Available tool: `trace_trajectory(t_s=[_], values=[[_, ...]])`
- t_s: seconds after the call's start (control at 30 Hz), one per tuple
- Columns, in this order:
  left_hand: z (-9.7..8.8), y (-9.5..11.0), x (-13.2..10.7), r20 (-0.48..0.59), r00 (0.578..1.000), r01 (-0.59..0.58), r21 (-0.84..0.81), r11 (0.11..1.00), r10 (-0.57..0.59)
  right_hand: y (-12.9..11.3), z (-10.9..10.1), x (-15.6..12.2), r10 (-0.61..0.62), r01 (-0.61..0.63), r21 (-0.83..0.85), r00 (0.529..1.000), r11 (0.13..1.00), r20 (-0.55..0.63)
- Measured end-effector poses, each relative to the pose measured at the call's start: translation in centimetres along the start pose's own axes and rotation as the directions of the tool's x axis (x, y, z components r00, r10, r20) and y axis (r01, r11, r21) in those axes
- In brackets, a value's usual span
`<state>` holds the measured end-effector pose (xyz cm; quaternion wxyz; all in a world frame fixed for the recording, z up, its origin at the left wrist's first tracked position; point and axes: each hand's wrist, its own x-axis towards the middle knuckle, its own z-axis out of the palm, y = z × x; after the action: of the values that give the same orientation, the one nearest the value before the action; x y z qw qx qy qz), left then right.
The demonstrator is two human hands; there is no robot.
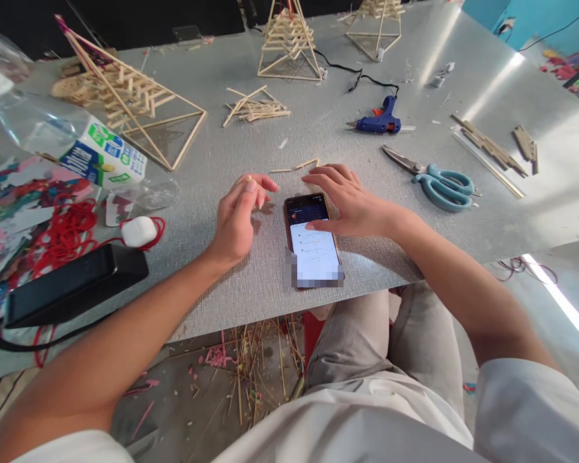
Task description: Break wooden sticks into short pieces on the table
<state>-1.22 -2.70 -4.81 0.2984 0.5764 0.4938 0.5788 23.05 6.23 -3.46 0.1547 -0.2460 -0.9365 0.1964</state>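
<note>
As right hand (354, 206) touches it, phone (314, 247) flat, dark-framed, lit (partly blurred)

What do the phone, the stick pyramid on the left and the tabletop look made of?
Phone: glossy glass-like screen, lit, coppery rim. Stick pyramid: pale matte sticks, likely wood or bamboo. Tabletop: grey sheet, fine woven texture, bright sheen; laminate or metal, unclear.

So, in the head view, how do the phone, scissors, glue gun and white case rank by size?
1. phone and scissors: too close to rank; scissors longer, phone broader and nearer.
2. glue gun
3. white case
</note>
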Motion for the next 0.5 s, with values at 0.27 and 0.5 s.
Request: trace_trajectory(t_s=[0.27, 0.5], values=[[0.21, 0.52, 0.03, 0.055, 0.995, 0.091, -0.072, 0.993, -0.088, 0.15, 0.07, -0.03, -0.015, 0.015, 0.01, 0.999, 1.0, -0.029], [-0.04, 0.51, -0.08, 0.085, 0.995, 0.041, 0.081, 0.996, -0.047, 0.3, 0.08, -0.02, -0.007, 0.006, -0.014, 0.999, 1.0, -0.039]])
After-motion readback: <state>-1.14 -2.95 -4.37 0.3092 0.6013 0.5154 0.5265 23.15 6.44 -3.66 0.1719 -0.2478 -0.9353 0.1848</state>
